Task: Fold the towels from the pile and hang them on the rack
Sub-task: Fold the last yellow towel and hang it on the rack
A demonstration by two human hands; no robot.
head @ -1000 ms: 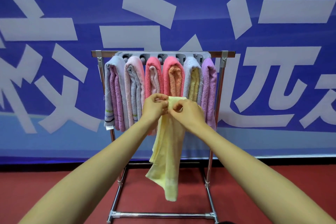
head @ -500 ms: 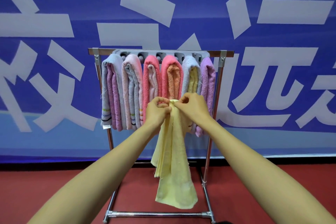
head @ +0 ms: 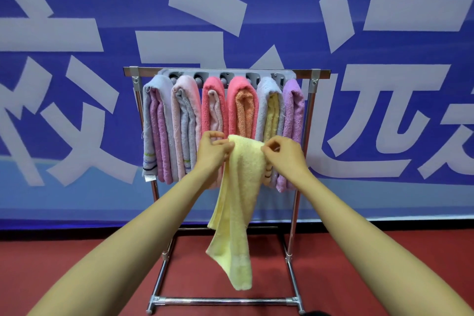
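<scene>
We pinch one yellow towel [head: 242,187] between fingertips — left hand [head: 213,152], right hand [head: 286,155] | beyond fingers: six hung bundles [head: 242,108], one rack [head: 320,73]

Yellow towel [head: 237,200] hanging folded before towel-laden rack [head: 316,74]

A person's two arms are showing, both bare from the hands down to the bottom edge of the view. The left forearm [head: 143,233] and right forearm [head: 359,226] are appearing long and slim, widening toward the elbows. The left hand [head: 213,152] and right hand [head: 284,154] are showing bare too, with slender fingers; the nails are blurring too much to describe.
</scene>
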